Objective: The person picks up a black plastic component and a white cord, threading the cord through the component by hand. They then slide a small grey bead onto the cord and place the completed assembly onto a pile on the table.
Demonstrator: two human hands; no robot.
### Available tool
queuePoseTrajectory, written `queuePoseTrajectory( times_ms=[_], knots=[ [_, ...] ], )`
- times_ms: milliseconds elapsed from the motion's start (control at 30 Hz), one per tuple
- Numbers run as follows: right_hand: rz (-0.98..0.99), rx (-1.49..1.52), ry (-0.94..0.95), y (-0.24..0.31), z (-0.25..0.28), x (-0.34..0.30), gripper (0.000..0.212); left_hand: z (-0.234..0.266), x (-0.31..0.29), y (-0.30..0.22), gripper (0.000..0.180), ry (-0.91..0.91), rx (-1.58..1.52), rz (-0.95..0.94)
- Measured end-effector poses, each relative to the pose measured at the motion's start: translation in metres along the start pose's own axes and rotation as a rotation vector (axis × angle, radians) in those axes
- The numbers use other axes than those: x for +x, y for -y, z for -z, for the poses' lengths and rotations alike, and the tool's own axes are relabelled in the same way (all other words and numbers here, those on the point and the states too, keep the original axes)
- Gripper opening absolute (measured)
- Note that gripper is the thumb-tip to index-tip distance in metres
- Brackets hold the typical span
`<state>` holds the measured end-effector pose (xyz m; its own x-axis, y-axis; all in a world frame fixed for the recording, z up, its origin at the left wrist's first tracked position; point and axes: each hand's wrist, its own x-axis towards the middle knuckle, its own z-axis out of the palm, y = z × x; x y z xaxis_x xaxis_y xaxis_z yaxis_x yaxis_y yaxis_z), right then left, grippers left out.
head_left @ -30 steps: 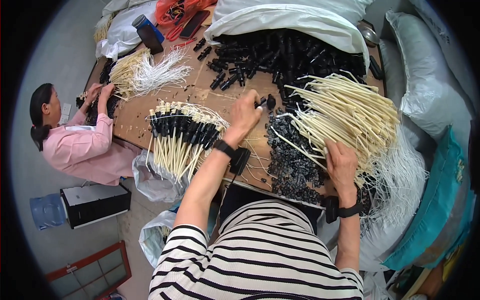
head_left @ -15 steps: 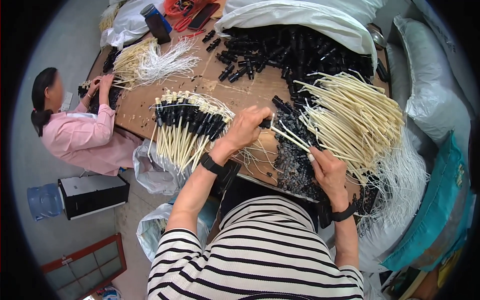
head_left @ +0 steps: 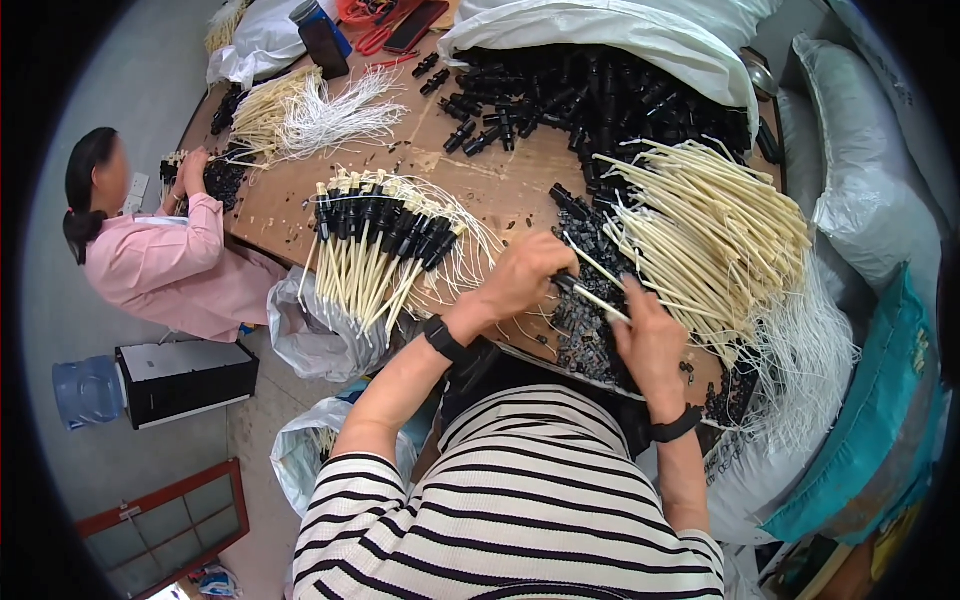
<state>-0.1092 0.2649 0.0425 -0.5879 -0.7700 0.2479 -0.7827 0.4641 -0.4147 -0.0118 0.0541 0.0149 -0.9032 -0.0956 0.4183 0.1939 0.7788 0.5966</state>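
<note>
My left hand (head_left: 526,276) is closed around a black plastic connector (head_left: 565,282), largely covered by the fingers. A cream tube (head_left: 603,303) runs from the connector to my right hand (head_left: 652,338), which pinches it. The tube's end is at the connector; how deep it sits inside I cannot tell. Beneath both hands lies a heap of small dark and clear parts (head_left: 590,345). Right of them is a large bundle of cream tubes (head_left: 710,240) with white cords (head_left: 800,350). To the left, a row of tubes with black connectors (head_left: 375,235) lies across the table edge.
Loose black connectors (head_left: 600,95) spill from a white sack (head_left: 610,35) at the back. Scissors (head_left: 374,42), a phone (head_left: 415,27) and a dark jar (head_left: 322,45) lie far left. A person in pink (head_left: 160,245) works at the left edge. Full sacks (head_left: 870,160) stand right.
Both hands have moved slightly nearer my body, and my left hand has come closer to the right. The tube's end has met the connector. The person in pink has shifted their hands.
</note>
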Motion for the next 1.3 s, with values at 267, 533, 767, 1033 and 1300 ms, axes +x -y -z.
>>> queuePoseTrajectory(
  times_ms=[267, 533, 767, 1033, 1300],
  knots=[
    [0.020, 0.366, -0.037, -0.006, -0.001, 0.012, 0.014, -0.005, 0.006, -0.053, 0.029, 0.094, 0.134, -0.076],
    [0.008, 0.715, 0.241, 0.008, 0.020, 0.015, 0.019, -0.011, -0.026, -0.015, 0.020, 0.034, -0.323, 0.685],
    [0.154, 0.333, 0.106, 0.017, -0.018, 0.005, 0.021, 0.000, -0.011, -0.032, 0.019, 0.053, -0.485, 0.807],
    [0.043, 0.327, -0.067, 0.011, -0.022, 0.009, 0.005, -0.003, -0.021, -0.025, 0.032, 0.045, 0.071, 0.366],
    [0.078, 0.381, 0.016, 0.011, -0.025, 0.008, 0.008, -0.006, -0.015, -0.037, 0.038, 0.192, 0.013, 0.348]
  ],
)
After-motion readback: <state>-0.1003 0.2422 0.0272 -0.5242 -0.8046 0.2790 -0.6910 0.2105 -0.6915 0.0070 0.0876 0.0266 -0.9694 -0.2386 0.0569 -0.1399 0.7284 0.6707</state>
